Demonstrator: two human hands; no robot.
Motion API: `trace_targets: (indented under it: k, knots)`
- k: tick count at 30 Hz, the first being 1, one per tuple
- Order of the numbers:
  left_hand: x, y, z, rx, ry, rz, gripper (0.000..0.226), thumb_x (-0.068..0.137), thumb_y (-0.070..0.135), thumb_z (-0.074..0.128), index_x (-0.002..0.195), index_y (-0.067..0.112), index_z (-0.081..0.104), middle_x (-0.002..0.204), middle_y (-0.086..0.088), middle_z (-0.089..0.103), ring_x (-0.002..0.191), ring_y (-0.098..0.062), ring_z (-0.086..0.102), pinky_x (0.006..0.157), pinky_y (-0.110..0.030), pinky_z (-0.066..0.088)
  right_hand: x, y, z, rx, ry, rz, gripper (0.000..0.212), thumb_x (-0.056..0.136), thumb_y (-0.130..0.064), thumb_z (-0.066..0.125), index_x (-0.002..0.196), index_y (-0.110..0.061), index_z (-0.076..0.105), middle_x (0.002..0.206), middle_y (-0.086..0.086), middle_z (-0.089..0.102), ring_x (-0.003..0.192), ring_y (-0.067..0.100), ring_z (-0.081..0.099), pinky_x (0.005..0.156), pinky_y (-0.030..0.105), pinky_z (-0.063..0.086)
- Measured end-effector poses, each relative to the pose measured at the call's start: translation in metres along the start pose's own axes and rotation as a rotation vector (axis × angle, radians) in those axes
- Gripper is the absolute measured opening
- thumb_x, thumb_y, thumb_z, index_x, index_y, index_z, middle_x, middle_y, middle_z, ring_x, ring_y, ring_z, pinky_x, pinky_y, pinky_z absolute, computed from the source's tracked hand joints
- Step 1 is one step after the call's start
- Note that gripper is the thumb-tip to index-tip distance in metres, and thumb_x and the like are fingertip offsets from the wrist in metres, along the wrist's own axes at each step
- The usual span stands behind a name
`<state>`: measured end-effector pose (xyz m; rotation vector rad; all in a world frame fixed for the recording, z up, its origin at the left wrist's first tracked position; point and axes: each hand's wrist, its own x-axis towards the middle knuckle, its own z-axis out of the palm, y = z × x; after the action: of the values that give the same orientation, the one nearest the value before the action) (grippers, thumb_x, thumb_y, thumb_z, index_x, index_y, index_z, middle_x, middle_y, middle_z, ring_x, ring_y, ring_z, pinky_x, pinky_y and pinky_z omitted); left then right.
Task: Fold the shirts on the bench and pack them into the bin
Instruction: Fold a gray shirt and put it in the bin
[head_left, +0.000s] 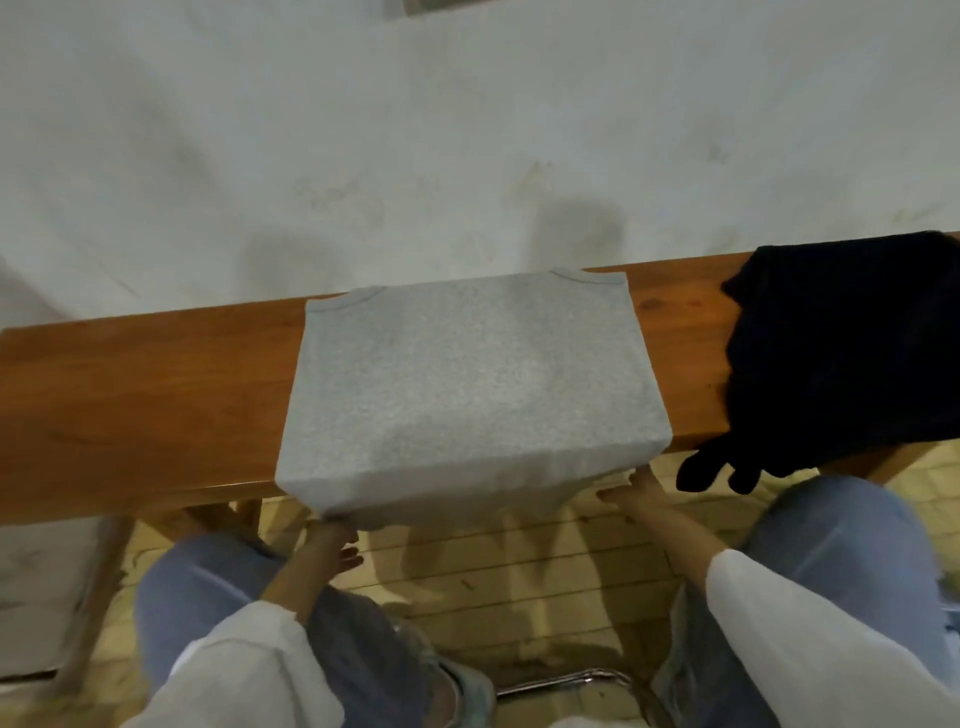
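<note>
I see the grey shirt (467, 374) lying flat across the wooden bench (130, 395) near its middle, collar at the far edge and its lower part hanging over the near edge. My left hand (332, 540) pinches the hanging cloth at its left corner, and my right hand (631, 488) holds the right corner, fingers up against the hem. A dark shirt (831, 353) lies bunched at the bench's right end, spilling over the near edge.
</note>
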<state>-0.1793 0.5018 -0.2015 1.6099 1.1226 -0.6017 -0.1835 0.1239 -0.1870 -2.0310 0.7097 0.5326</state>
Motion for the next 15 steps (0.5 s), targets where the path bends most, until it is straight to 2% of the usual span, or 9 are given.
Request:
trace_targets:
  k: [2, 4, 5, 6, 7, 9, 10, 12, 15]
  knots:
    - [0.021, 0.005, -0.007, 0.147, 0.147, 0.094, 0.032, 0.084, -0.012, 0.050, 0.110, 0.008, 0.050, 0.098, -0.015, 0.048, 0.080, -0.029, 0.047, 0.078, -0.043, 0.046, 0.009, -0.005, 0.001, 0.005, -0.023, 0.057, 0.057, 0.086, 0.001, 0.063, 0.136, -0.001, 0.037, 0.134, 0.013, 0.047, 0.122, 0.035, 0.046, 0.096, 0.038, 0.042]
    - [0.029, 0.008, -0.005, 0.262, 0.164, 0.091, 0.024, 0.079, -0.015, 0.054, 0.096, 0.002, 0.052, 0.085, -0.017, 0.047, 0.073, -0.032, 0.047, 0.070, -0.042, 0.043, 0.017, -0.003, 0.003, -0.029, -0.053, 0.082, 0.050, 0.083, 0.001, 0.066, 0.129, 0.001, 0.046, 0.126, 0.014, 0.053, 0.119, 0.035, 0.050, 0.094, 0.037, 0.044]
    - [0.024, 0.009, 0.000, 0.298, 0.143, 0.087, 0.025, 0.078, -0.017, 0.056, 0.097, -0.002, 0.053, 0.085, -0.019, 0.049, 0.081, -0.038, 0.051, 0.073, -0.045, 0.044, 0.019, 0.001, 0.004, -0.036, -0.077, 0.082, 0.047, 0.082, -0.001, 0.068, 0.125, -0.001, 0.048, 0.121, 0.014, 0.055, 0.118, 0.035, 0.051, 0.091, 0.035, 0.045]
    - [0.021, 0.008, 0.004, 0.256, 0.102, 0.095, 0.029, 0.078, -0.018, 0.057, 0.104, -0.005, 0.054, 0.093, -0.019, 0.052, 0.097, -0.044, 0.051, 0.079, -0.048, 0.043, 0.019, 0.001, 0.005, -0.074, -0.102, 0.067, 0.043, 0.083, -0.004, 0.069, 0.121, -0.004, 0.050, 0.115, 0.011, 0.056, 0.117, 0.034, 0.051, 0.086, 0.031, 0.044]
    - [0.019, 0.006, 0.008, 0.184, 0.060, 0.111, 0.034, 0.079, -0.017, 0.059, 0.112, -0.006, 0.054, 0.104, -0.017, 0.054, 0.112, -0.045, 0.047, 0.087, -0.048, 0.041, 0.021, 0.006, 0.007, -0.089, -0.115, 0.057, 0.039, 0.084, -0.009, 0.069, 0.119, -0.006, 0.051, 0.111, 0.009, 0.056, 0.116, 0.032, 0.053, 0.082, 0.027, 0.042]
    - [0.018, -0.001, 0.015, 0.067, 0.040, 0.097, 0.047, 0.084, -0.008, 0.063, 0.128, -0.006, 0.048, 0.125, -0.016, 0.052, 0.124, -0.039, 0.043, 0.097, -0.046, 0.039, 0.023, 0.011, 0.011, -0.100, -0.143, 0.079, 0.037, 0.088, -0.017, 0.065, 0.120, -0.007, 0.051, 0.112, 0.010, 0.059, 0.106, 0.027, 0.056, 0.078, 0.024, 0.040]
    - [0.017, -0.004, 0.016, 0.047, 0.023, 0.072, 0.050, 0.086, -0.002, 0.064, 0.132, -0.005, 0.045, 0.128, -0.016, 0.052, 0.123, -0.036, 0.044, 0.096, -0.045, 0.039, 0.023, 0.011, 0.012, -0.139, -0.156, 0.086, 0.033, 0.092, -0.021, 0.060, 0.120, -0.006, 0.050, 0.110, 0.012, 0.061, 0.098, 0.025, 0.057, 0.075, 0.024, 0.040]
    - [0.020, -0.009, 0.017, -0.010, -0.025, 0.025, 0.048, 0.088, 0.003, 0.063, 0.132, -0.005, 0.046, 0.111, -0.014, 0.056, 0.106, -0.030, 0.049, 0.087, -0.042, 0.037, 0.022, 0.015, 0.012, -0.147, -0.141, 0.105, 0.025, 0.096, -0.023, 0.053, 0.114, -0.007, 0.048, 0.093, 0.010, 0.059, 0.083, 0.021, 0.055, 0.067, 0.022, 0.042]
    - [0.022, -0.008, 0.018, -0.033, -0.037, -0.031, 0.037, 0.091, 0.002, 0.058, 0.126, -0.006, 0.049, 0.089, -0.012, 0.056, 0.080, -0.025, 0.051, 0.080, -0.040, 0.039, 0.022, 0.026, 0.008, -0.015, -0.098, 0.172, 0.021, 0.091, -0.023, 0.061, 0.102, -0.012, 0.047, 0.087, 0.004, 0.053, 0.077, 0.015, 0.049, 0.065, 0.022, 0.040]
